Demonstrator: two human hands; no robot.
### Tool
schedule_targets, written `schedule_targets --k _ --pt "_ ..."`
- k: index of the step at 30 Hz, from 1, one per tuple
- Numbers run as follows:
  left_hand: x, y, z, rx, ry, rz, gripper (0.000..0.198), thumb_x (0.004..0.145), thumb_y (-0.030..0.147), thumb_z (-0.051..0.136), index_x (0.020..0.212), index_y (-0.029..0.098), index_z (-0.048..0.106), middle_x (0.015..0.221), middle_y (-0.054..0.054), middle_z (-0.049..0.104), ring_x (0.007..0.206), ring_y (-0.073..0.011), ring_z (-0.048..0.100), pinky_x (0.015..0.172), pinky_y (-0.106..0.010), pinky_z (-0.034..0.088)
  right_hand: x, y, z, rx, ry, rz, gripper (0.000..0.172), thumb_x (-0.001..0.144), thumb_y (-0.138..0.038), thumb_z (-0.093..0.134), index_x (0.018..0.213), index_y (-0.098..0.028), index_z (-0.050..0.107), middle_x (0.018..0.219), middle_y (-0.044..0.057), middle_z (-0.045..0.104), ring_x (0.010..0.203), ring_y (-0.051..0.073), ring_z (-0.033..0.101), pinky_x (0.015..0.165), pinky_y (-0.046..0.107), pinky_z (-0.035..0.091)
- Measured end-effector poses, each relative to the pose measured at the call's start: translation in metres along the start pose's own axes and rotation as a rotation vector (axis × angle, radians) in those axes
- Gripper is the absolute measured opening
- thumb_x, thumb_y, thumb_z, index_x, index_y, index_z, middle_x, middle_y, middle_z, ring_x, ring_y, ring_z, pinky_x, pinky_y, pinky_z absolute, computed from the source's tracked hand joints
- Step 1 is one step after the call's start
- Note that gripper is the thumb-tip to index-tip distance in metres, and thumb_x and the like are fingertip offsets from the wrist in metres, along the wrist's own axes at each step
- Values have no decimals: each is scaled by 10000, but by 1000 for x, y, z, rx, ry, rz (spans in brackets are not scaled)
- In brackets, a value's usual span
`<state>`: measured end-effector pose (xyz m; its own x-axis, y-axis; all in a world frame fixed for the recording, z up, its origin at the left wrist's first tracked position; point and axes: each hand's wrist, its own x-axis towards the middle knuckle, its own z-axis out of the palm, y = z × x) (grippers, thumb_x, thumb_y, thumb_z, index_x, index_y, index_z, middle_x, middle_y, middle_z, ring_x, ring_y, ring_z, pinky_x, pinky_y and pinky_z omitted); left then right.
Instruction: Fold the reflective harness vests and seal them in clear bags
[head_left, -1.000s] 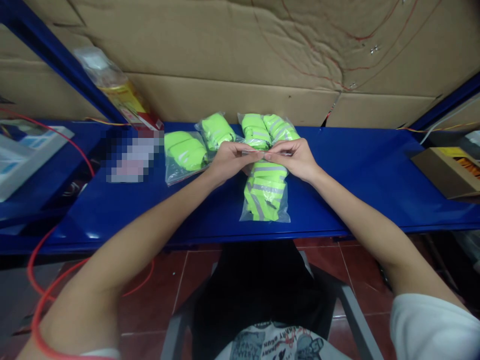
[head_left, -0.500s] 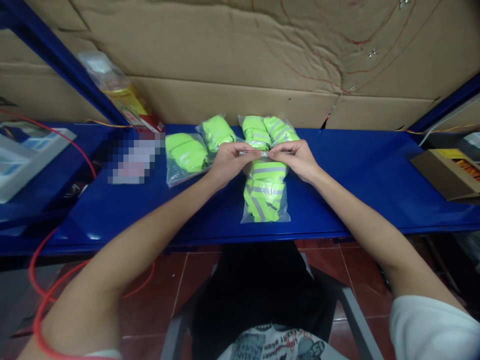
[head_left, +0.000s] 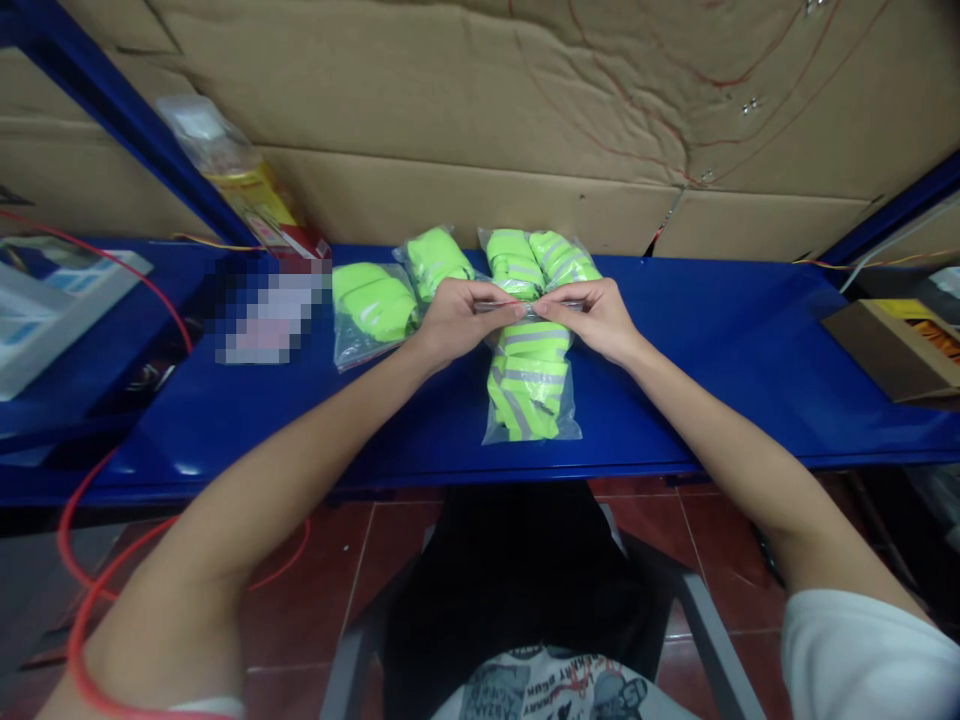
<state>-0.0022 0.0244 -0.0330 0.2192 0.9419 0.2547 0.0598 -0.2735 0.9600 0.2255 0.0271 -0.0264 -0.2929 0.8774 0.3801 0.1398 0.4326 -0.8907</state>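
A clear plastic bag (head_left: 531,395) with folded neon-yellow fabric and grey reflective bands lies before me on the blue table. Its top edge is pinched between the thumb and fingers of my left hand (head_left: 466,318). Close beside it, my right hand (head_left: 592,315) pinches the same edge, thumb tip almost meeting the left one. Just behind my hands are more bagged neon bundles: a striped pair (head_left: 536,258), a smaller bundle (head_left: 435,262), and a plainer one (head_left: 375,303) at the left. My fingers cover part of the bag's top.
On the blue tabletop (head_left: 720,370), an open cardboard box (head_left: 892,350) stands at the right. A plastic bottle with a yellow and red label (head_left: 255,195) stands back left, near a blurred-out patch. A red hose (head_left: 71,560) loops at the left. Cardboard (head_left: 450,130) lines the back.
Both hands keep pinching the bag's top edge, with only a very slight shift of the fingers along it. The view has tilted a little; the bundles stay in place.
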Motion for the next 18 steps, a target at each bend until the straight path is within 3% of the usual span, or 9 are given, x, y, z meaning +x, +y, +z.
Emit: schedule_targets --k 11,14,18 --pt "-1 -2 4 -22 -38 -124 403 627 464 1034 877 185 887 892 -69 844 786 -170 743 708 -268 571 1 4 1 -6 -99 -53 200 882 -397 808 895 -200 844 899 37 836 814 177 736 806 320 570" --pt "-2 0 4 -28 -11 -149 408 587 470 1047 824 180 885 862 -75 840 757 -167 729 675 -268 555 -1 5 4 -4 -106 -68 201 927 -389 765 906 -197 822 914 33 824 829 166 718 829 318 548" --pt "-1 3 1 -8 -13 -145 407 582 480 1047 811 181 892 825 -74 835 710 -153 703 642 -267 527 -1 8 6 39 -100 -59 205 881 -349 802 1026 -204 786 837 -8 767 764 144 668 756 293 510"
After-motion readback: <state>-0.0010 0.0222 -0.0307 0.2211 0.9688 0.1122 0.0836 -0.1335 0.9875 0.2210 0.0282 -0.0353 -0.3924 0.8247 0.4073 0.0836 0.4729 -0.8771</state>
